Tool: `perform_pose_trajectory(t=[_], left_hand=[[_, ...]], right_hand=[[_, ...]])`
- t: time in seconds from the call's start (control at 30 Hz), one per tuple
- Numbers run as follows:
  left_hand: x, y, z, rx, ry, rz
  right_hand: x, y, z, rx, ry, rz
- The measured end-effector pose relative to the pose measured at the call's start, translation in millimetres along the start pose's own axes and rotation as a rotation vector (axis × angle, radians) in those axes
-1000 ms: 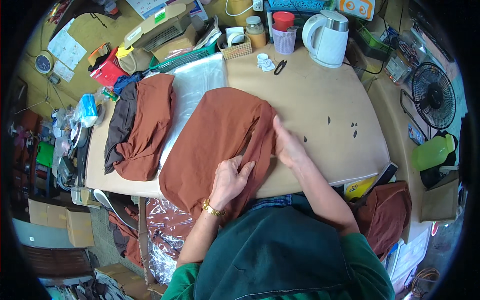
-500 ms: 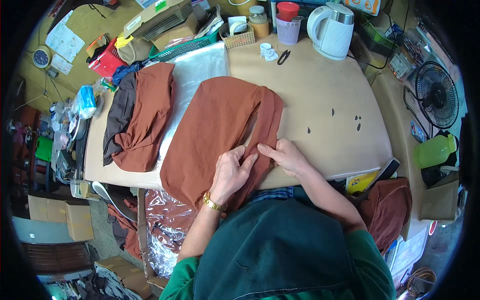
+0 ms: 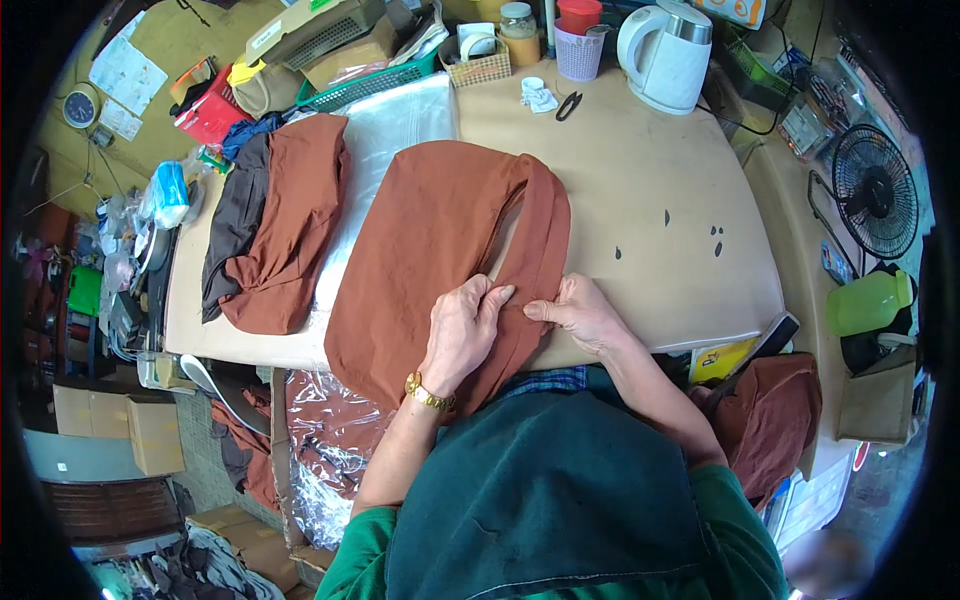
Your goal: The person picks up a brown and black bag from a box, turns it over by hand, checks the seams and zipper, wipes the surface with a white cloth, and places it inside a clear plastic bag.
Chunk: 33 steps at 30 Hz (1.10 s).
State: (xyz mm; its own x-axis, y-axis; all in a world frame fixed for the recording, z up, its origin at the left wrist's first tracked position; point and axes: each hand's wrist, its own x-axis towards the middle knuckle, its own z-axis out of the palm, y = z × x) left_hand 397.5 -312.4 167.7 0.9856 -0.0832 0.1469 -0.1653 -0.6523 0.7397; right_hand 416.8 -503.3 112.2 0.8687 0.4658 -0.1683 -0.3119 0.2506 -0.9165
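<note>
A rust-brown cloth bag (image 3: 420, 230) with a wide strap lies on the table in front of me, its near end hanging toward my apron. My left hand (image 3: 465, 325) pinches the fabric at the inner edge of the strap (image 3: 540, 225), thumb pointing right. Facing it, my right hand (image 3: 585, 312) grips the strap's outer edge between thumb and curled fingers. A narrow gap shows between strap and bag body above my hands. To the left lies another rust-brown piece of cloth (image 3: 300, 220) with a dark brown part, apart from both hands.
Clear plastic sheets (image 3: 410, 115) lie under the bag's far left side. Small black snips (image 3: 569, 106) rest near a white kettle (image 3: 665, 55) and a lilac basket (image 3: 579, 52) at the back. Below the table's left edge, an open box holds plastic-wrapped brown goods (image 3: 335, 430). A fan (image 3: 873, 190) stands right.
My hands have moved slightly apart along the strap, which now lies flatter and wider between them. The bag has shifted a little away from me.
</note>
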Motion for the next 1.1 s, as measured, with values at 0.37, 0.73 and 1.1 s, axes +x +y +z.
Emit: perform_pose_trajectory(t=[0.37,0.73,1.1], left_hand=[[-5.3,2.5,-7.8,0.044,-0.101,-0.024],[-13.9,0.1,-14.6,-0.014,-0.186,-0.13],[-16.3,3.1,-11.5,0.008,-0.077,-0.057]], right_hand=[[2.8,-8.0,3.1,0.031,0.064,0.065],[30.3,-26.7,-7.9,0.395,0.406,-0.138],[22.8,-28.8,6.9,0.3,0.355,-0.06]])
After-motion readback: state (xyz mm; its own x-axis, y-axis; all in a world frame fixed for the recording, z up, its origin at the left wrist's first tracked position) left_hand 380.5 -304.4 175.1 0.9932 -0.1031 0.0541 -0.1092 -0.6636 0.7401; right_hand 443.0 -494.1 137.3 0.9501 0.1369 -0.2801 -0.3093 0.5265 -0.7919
